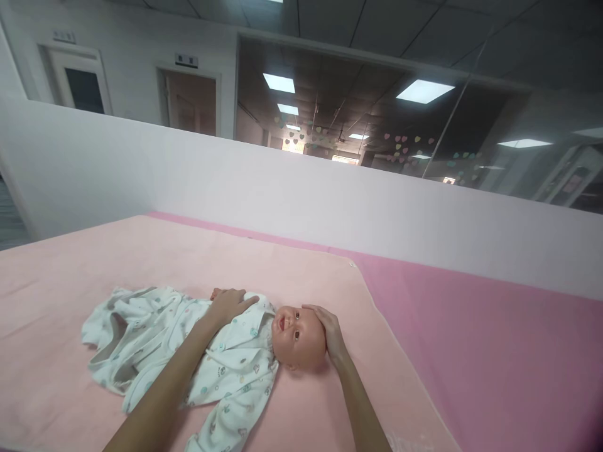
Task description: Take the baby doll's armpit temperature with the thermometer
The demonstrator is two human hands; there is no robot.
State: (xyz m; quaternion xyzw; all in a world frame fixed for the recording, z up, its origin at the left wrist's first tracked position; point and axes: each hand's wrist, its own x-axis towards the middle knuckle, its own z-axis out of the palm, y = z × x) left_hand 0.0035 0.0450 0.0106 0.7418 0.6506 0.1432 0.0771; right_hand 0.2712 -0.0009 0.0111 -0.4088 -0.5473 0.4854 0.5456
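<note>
A baby doll [301, 342] lies on its back, its head toward the right. It wears a white patterned baby gown [245, 364] whose lower part spreads loosely to the left. My left hand [230, 306] rests on the doll's upper body and far arm, fingers laid out over the cloth; a small doll hand shows beside it. Against the crown of the doll's head lies my right hand [330, 329], its fingers stretched along the curve. Neither hand is wrapped round anything.
Under the doll is a peach blanket [151, 251] on a pink surface [509, 339]. A low white wall [301, 194] runs along the back. Beyond it are a large window [358, 113] with heart stickers and two doorways on the left.
</note>
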